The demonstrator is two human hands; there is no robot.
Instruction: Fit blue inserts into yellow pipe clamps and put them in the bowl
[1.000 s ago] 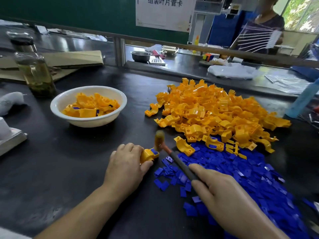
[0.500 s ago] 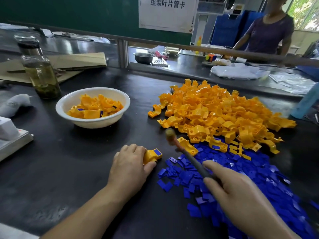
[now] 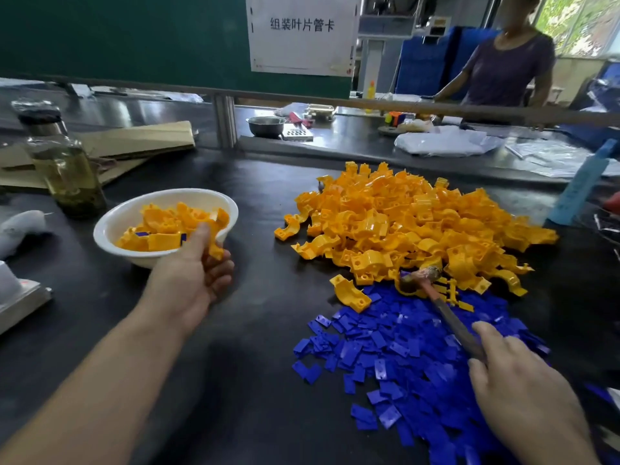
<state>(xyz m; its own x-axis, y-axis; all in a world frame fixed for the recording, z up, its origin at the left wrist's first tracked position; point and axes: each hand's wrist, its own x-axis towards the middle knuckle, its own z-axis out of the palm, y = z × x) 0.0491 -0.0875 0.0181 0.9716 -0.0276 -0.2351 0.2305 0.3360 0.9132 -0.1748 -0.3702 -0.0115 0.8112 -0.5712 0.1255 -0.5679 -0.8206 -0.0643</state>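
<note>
My left hand (image 3: 188,276) is at the near right rim of the white bowl (image 3: 110,226) and grips a yellow pipe clamp (image 3: 215,251) between thumb and fingers. The bowl holds several yellow clamps with blue inserts. My right hand (image 3: 523,397) grips the handle of a small hammer (image 3: 446,310); its head rests at the edge of the big heap of yellow clamps (image 3: 402,223). Loose blue inserts (image 3: 402,357) are spread below that heap, under my right hand. One clamp (image 3: 350,293) lies apart at the left edge of the inserts.
A glass bottle (image 3: 70,176) and folded cardboard (image 3: 134,139) stand behind the bowl. A white box (image 3: 16,293) sits at the left edge. Beyond a rail are a metal bowl (image 3: 266,125) and a person (image 3: 510,68). A blue object (image 3: 580,186) leans at right.
My left hand has lifted the clamp off the table and carried it left to the bowl's rim. The hammer has swung right and its head now rests by the clamp heap.
</note>
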